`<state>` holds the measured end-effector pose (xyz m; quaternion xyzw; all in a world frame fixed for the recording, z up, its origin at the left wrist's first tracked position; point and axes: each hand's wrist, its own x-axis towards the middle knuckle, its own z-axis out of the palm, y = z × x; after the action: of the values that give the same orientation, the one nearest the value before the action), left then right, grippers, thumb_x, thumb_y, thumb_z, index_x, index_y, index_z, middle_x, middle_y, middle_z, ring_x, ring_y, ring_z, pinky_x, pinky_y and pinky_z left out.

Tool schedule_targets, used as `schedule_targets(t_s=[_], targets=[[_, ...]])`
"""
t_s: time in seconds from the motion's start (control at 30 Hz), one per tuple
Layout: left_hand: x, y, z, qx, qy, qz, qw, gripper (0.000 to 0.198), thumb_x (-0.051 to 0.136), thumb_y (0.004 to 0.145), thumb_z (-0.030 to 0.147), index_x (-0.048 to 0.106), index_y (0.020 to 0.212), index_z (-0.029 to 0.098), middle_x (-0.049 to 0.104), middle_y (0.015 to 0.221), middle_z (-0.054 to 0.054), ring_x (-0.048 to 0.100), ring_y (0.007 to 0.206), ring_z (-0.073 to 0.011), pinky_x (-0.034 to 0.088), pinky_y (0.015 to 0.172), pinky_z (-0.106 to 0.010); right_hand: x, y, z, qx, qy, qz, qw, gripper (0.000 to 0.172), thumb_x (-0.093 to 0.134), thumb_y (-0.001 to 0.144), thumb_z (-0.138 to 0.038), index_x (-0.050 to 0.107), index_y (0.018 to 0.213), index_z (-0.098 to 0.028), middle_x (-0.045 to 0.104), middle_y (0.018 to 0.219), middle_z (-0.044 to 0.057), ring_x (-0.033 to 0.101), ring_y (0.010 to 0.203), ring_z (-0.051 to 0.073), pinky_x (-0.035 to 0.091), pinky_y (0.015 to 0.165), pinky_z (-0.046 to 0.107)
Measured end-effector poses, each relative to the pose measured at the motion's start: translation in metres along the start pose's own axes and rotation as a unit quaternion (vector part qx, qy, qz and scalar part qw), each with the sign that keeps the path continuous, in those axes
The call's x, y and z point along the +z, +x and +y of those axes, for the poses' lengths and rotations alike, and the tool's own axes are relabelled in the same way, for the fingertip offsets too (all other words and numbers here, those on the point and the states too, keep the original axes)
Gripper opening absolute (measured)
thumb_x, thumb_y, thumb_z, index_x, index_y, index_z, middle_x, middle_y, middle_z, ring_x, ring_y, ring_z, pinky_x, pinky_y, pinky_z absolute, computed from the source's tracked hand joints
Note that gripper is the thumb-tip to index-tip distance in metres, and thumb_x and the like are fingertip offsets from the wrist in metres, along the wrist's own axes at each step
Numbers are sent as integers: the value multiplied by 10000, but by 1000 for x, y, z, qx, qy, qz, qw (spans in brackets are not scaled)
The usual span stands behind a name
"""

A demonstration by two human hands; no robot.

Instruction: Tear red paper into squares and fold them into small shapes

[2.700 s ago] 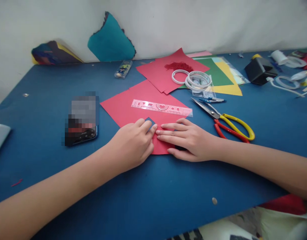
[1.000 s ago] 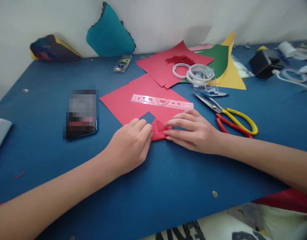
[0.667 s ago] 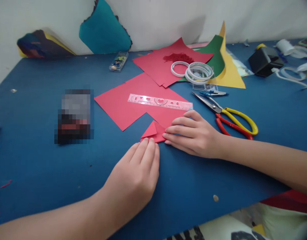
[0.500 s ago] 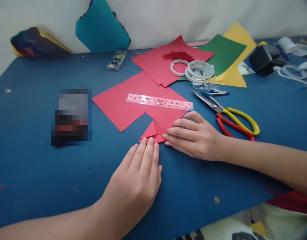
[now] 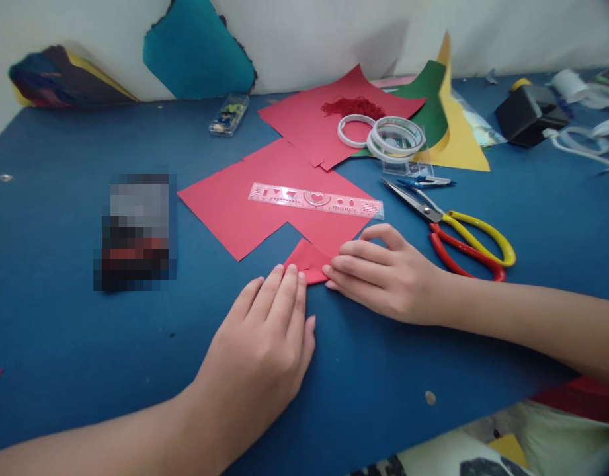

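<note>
A small piece of folded red paper (image 5: 307, 256) lies on the blue tabletop between my hands. Its top comes to a point and its lower edge is straight. My left hand (image 5: 264, 337) rests on its left end, fingers stretched out and fingertips pressing down. At the other end, my right hand (image 5: 388, 277) has its fingers closed together on the paper's right corner, which they cover. Just beyond, a pink-looking clear ruler (image 5: 317, 199) lies on a larger red sheet (image 5: 225, 198). Scissors (image 5: 450, 225) with one yellow and one red handle lie beside my right hand.
Behind the ruler are more red sheets (image 5: 294, 119), red thread (image 5: 354, 106), tape rolls (image 5: 397, 137), a green sheet (image 5: 433, 112) and a yellow sheet (image 5: 465, 142). A blue compass (image 5: 426, 181) lies above the scissors. A blurred-out object (image 5: 138, 228) sits left, a black box (image 5: 529, 114) far right.
My left hand has shifted slightly left and up over the folded paper's left end. The paper's raised triangular flap now looks flatter. My right hand has hardly moved. The yellow sheet behind has curled up.
</note>
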<state>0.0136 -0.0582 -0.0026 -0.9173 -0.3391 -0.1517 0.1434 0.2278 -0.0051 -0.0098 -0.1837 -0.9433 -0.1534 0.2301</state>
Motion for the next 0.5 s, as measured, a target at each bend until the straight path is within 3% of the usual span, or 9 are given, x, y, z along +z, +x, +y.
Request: schedule_targets(t_s=[0.27,0.5], targets=[[0,1,1,-11,14,-5,1000,366,488,865,204,646,1082,-45,683,1068,-228,653,969,-358,563,749,-453,1,0,-2,6,-10,-17,1000,104,538,909,-158,636,882,-138,658,860,26,575,898,163,426,833,360],[1,4,2,-10,29,-22,999,411,459,871,232,636,1094,-64,679,1043,-231,631,965,-355,535,769,-441,1,1,-1,17,8,-9,1000,111,565,895,-189,648,878,-117,645,784,32,565,781,157,439,742,344]])
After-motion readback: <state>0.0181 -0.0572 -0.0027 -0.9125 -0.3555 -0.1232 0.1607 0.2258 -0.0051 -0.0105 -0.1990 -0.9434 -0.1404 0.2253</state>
